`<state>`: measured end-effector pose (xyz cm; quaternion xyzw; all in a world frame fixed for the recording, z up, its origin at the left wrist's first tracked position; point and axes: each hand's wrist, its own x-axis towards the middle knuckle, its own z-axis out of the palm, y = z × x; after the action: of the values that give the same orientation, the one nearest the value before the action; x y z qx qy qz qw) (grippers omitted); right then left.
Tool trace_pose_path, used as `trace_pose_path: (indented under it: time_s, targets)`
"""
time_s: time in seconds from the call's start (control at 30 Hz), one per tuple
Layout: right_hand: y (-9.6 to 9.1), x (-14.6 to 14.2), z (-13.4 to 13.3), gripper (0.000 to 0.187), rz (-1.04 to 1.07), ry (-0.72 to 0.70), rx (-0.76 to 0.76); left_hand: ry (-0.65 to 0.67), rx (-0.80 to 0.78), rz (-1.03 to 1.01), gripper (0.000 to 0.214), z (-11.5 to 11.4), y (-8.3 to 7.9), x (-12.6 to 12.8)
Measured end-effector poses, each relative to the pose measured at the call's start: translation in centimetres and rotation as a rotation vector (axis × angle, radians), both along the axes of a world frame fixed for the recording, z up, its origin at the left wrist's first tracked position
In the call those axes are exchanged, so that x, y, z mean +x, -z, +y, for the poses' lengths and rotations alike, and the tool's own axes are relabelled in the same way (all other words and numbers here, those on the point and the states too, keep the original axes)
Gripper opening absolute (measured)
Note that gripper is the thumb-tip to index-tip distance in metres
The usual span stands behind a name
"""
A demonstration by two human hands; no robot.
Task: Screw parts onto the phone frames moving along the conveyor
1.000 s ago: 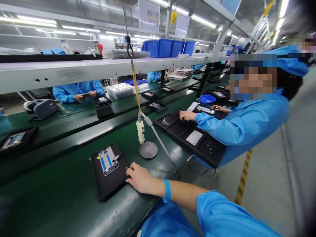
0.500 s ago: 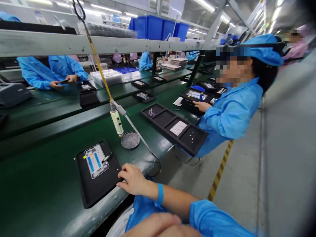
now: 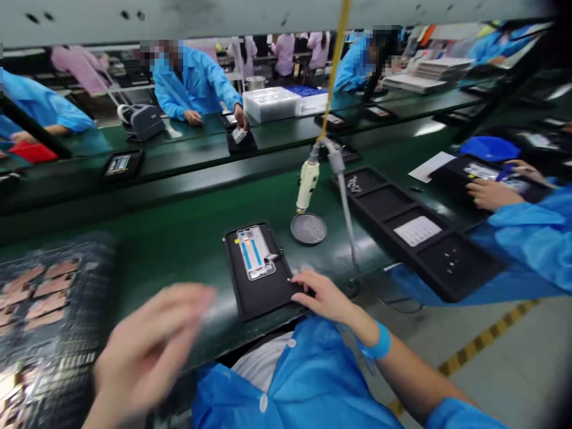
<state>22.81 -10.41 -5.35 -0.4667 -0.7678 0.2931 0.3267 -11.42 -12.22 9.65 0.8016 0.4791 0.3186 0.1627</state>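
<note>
Lightly curled and empty, the right hand (image 3: 328,296) rests its fingertips on the edge of a black mat (image 3: 263,295) bearing a phone frame (image 3: 255,252). Blurred, fingers spread wide, the left hand (image 3: 147,351) hovers, seemingly empty, above a plastic tray of copper-coloured pieces (image 3: 49,310) beside the mat

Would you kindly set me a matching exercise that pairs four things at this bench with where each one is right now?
Things:
1. Right hand
2. Left hand
3. Phone frame
4. Round mesh dish

Places:
A. Beneath the tip of the hanging electric screwdriver
B. Lying on the black mat
C. Blurred in motion, beside a dark tray of copper-coloured pieces
D. Resting at the right edge of the black mat

Pairs: 1-D, 2-C, 3-B, 4-A
</note>
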Motion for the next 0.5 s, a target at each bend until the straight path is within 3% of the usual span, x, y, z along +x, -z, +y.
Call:
trace_pose_path:
  time_s: [0.13,0.23,0.3,0.4,0.5]
  targets:
    - [-2.2,-0.6,2.8,0.023,0.035,0.214,0.083,-0.145,-0.022,0.044,0.032,8.6,6.3,-0.2]
    - [-4.6,-2.8,8.0,0.022,-0.010,0.216,0.261,-0.149,-0.103,0.132,0.046,12.8,10.5,1.5]
    - [-5.4,-4.5,12.5,0.023,-0.041,0.178,0.301,-0.131,-0.129,0.166,0.056,14.3,12.0,2.8]
    - [-4.6,-6.2,18.4,0.023,-0.072,0.181,0.221,-0.111,-0.144,0.201,0.064,15.4,13.1,4.3]
    - [-2.6,-6.8,20.6,0.028,-0.076,0.165,0.143,-0.101,-0.169,0.218,0.064,15.1,13.6,4.8]
